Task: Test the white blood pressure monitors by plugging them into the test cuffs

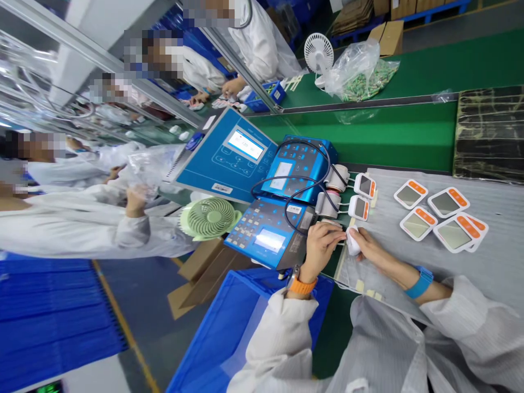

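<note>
My right hand (368,246) grips a small white device (352,242) at the near edge of the grey mat (501,218). Fingers of my left hand (321,245) are pinched at the device's left side, near a short white lead; what they hold is too small to make out. Two white devices with orange buttons, one (364,186) above the other (359,208), lie just beyond, with white leads running to white plugs (327,204). Further right, several white devices with grey screens and orange buttons (418,222) rest on the mat, two of them overlapping.
Blue instruments (262,232) with dark cables stand left of my hands, beside a green fan (210,217). A blue bin (229,311) is below. Beyond the green belt (393,136) are a white fan (319,53) and a bag of green parts (368,79). Other people sit left and behind.
</note>
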Tool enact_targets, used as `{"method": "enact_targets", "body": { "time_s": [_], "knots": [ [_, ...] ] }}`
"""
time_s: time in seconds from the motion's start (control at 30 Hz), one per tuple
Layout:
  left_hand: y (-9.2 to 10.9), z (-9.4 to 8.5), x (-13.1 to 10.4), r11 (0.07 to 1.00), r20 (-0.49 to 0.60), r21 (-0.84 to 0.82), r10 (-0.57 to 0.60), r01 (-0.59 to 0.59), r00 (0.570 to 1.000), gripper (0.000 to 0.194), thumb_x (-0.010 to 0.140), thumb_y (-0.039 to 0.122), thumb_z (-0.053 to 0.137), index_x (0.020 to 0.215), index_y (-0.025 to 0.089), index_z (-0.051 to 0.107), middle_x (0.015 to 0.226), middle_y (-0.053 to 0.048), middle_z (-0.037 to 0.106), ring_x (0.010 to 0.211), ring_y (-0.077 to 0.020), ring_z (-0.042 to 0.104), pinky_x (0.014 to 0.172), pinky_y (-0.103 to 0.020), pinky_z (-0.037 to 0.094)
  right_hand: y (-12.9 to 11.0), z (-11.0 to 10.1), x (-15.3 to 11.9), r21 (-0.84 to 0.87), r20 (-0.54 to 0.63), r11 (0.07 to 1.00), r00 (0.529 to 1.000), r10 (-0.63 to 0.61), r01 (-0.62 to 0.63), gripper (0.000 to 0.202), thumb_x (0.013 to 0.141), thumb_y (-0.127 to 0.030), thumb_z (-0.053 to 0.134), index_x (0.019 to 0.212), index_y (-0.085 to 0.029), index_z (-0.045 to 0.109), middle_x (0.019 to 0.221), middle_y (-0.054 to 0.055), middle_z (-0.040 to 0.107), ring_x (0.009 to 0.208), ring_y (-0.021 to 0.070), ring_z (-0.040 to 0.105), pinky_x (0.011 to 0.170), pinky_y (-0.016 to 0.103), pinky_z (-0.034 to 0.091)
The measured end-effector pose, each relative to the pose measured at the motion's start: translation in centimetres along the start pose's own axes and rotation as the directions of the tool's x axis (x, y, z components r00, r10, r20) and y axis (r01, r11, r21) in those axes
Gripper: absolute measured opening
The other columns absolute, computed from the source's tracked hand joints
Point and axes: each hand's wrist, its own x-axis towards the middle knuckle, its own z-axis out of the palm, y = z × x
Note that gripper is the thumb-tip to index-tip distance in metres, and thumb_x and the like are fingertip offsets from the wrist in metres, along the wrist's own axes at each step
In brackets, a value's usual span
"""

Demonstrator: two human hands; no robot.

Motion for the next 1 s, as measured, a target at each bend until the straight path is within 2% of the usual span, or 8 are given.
{"method": "enact_targets", "body": {
  "time_s": [0.1, 0.17, 0.33, 0.5, 0.77, 1.0],
  "knots": [
    [0.5, -0.7, -0.8, 0.998, 0.101, 0.062, -0.018, 0.012, 0.995, 0.029, 0.104, 0.043, 0.052, 0.103, 0.025, 0.075, 0.095, -0.003, 0.076, 0.088, -0.0208, 0.062, 0.078, -0.038, 0.04, -0.1, 0.0, -0.1, 0.057, -0.004, 0.998, 1.0, -0.017, 0.017, 0.045, 0.091, -0.064, 0.05, 0.106, -0.022, 0.061, 0.098, 0.007, 0.065, 0.09, 0.0237, 0.062, 0.053, 0.027, 0.051],
    [0.6, -1.0, -1.2, 0.998, 0.18, 0.067, -0.003, -0.009, 0.984, 0.025, 0.102, 0.041, 0.057, 0.099, 0.024, 0.074, 0.094, -0.002, 0.076, 0.088, -0.0209, 0.062, 0.077, -0.039, 0.038, -0.1, 0.0, -0.1, 0.064, -0.009, 0.998, 1.0, -0.021, 0.022, 0.046, 0.09, -0.065, 0.049, 0.102, -0.022, 0.061, 0.097, 0.006, 0.065, 0.089, 0.0234, 0.062, 0.054, 0.028, 0.05],
    [0.1, -0.5, -1.5, 0.998, 0.12, 0.059, 0.006, -0.013, 0.993, 0.019, 0.1, 0.036, 0.063, 0.09, 0.028, 0.077, 0.088, 0.003, 0.078, 0.088, -0.0199, 0.061, 0.081, -0.038, 0.036, 0.0, 0.0, -0.1, 0.07, -0.006, 0.997, 0.999, -0.034, 0.035, 0.046, 0.09, -0.065, 0.049, 0.098, -0.021, 0.062, 0.098, 0.007, 0.065, 0.09, 0.0231, 0.06, 0.06, 0.031, 0.049],
    [-0.1, -0.4, -1.4, 0.998, 0.158, 0.018, -0.058, 0.056, 0.986, 0.015, 0.096, 0.035, 0.068, 0.089, 0.031, 0.079, 0.088, 0.002, 0.078, 0.09, -0.0212, 0.06, 0.084, -0.04, 0.037, 0.0, 0.4, 0.0, 0.058, -0.01, 0.998, 0.999, -0.031, 0.032, 0.047, 0.09, -0.066, 0.049, 0.103, -0.022, 0.062, 0.098, 0.005, 0.065, 0.088, 0.0233, 0.06, 0.061, 0.032, 0.047],
    [0.1, -0.2, -1.4, 0.987, 0.14, -0.12, -0.09, 0.107, 0.986, 0.031, 0.1, 0.046, 0.059, 0.086, 0.027, 0.078, 0.086, -0.001, 0.077, 0.09, -0.0226, 0.058, 0.085, -0.041, 0.038, 0.8, 0.0, 0.0, 0.11, 0.044, 0.988, 0.993, -0.111, 0.106, 0.048, 0.092, -0.069, 0.05, 0.103, -0.023, 0.062, 0.098, 0.005, 0.064, 0.089, 0.0236, 0.057, 0.068, 0.034, 0.046],
    [0.1, 0.0, -1.5, 0.983, 0.134, -0.135, -0.107, 0.125, 0.985, 0.035, 0.099, 0.051, 0.058, 0.085, 0.027, 0.078, 0.084, -0.003, 0.076, 0.089, -0.0233, 0.058, 0.084, -0.041, 0.039, 1.1, 0.0, 0.2, 0.116, 0.036, 0.989, 0.995, -0.096, 0.091, 0.052, 0.092, -0.071, 0.049, 0.105, -0.023, 0.062, 0.101, 0.007, 0.064, 0.092, 0.0257, 0.058, 0.069, 0.037, 0.047]
  ]
}}
